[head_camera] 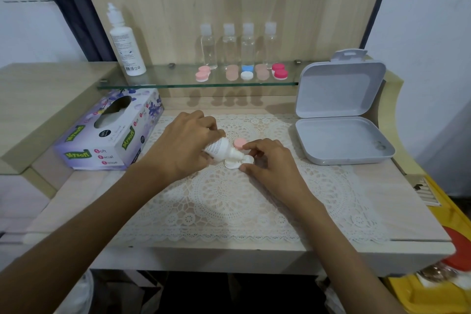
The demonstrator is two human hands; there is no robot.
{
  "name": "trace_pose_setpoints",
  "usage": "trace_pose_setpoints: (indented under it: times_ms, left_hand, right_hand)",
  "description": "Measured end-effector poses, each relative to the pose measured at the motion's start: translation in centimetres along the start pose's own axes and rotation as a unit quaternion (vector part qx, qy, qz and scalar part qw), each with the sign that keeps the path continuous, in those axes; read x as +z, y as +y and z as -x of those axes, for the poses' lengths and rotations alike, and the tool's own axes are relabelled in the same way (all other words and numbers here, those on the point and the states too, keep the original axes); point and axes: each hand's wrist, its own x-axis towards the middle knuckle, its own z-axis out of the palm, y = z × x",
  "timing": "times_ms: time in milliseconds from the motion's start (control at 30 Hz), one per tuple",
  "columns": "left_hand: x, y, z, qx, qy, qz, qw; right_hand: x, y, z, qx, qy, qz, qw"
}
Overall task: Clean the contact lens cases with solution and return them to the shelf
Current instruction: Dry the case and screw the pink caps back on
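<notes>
Four clear bottles (pixel 228 46) on your glass shelf (pixel 178 82), lace mat (pixel 229 208) on the pale desk (pixel 407 186), left hand (pixel 183 146) gripping the solution bottle (pixel 219 148), right hand (pixel 271 160) pinching the white case (pixel 237 163)

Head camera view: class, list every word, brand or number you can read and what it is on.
"Mysoft": tissue box, in green, on several faces.
"Soft Facial Tissue": same box, near face.
Tall white solution bottle on the glass shelf: print too small to read.
Small white bottle in the left hand: label too blurred.
White contact lens case pinched by the right hand: no text.
</notes>
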Motion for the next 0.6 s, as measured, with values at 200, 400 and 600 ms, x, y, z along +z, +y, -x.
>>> trace_pose_setpoints:
  times_ms: [200,400,600]
  left_hand:
    - [0.4,-0.1,0.5,-0.025,-0.006,0.022,0.999]
    - [1.8,-0.2,2.6,-0.151,-0.003,0.128,0.98]
    - [2.4,-0.5,5.0,-0.302,0.074,0.258,0.914]
  right_hand:
    - [0.0,0.0,0.0,0.001,0.001,-0.002,1.0]
    - [0.1,0.1,0.0,0.001,0.001,-0.005,1.0]
    - [0.2,0.3,0.1,-0.002,0.007,-0.006,1.0]
